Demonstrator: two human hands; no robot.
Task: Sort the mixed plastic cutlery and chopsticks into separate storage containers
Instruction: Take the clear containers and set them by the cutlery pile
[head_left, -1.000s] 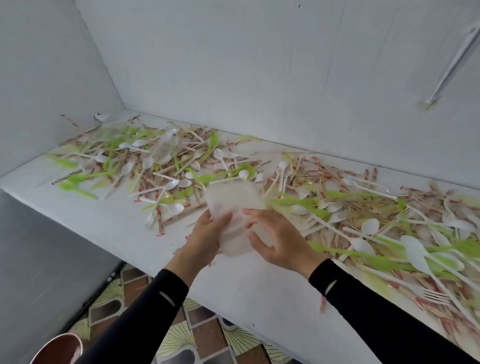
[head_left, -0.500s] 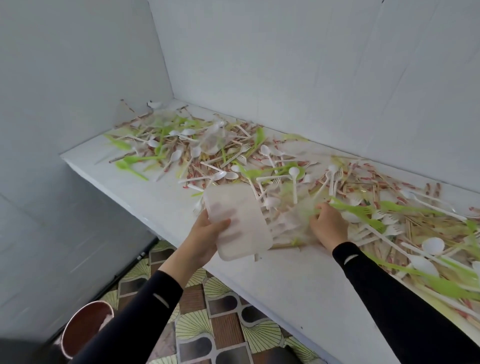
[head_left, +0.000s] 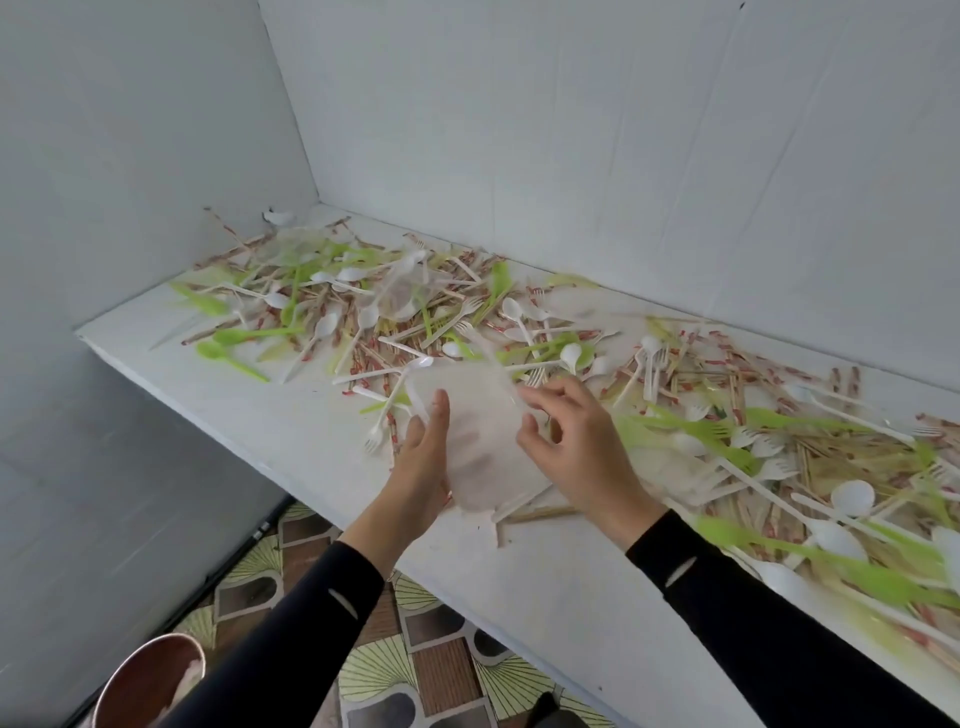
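A translucent white plastic container (head_left: 480, 441) is held tilted just above the white table (head_left: 545, 587), at the front of the pile. My left hand (head_left: 422, 467) grips its left side, thumb lying on top. My right hand (head_left: 576, 449) is at its right edge with spread, bent fingers whose tips reach the rim; I see nothing pinched. Mixed cutlery covers the table: white spoons (head_left: 852, 496), white forks (head_left: 769, 467), green cutlery (head_left: 228, 358) and chopsticks in red-printed wrappers (head_left: 374, 366).
Grey walls close the table at the back and left. The table's front edge (head_left: 363, 525) runs diagonally; below it lie patterned floor tiles (head_left: 415, 670) and a brown round vessel (head_left: 150, 686). Blurry translucent shapes (head_left: 402, 299) lie in the far pile.
My right hand has left the pile on the right and come back to the container's right edge. The left hand still holds the container; the view has shifted a little.
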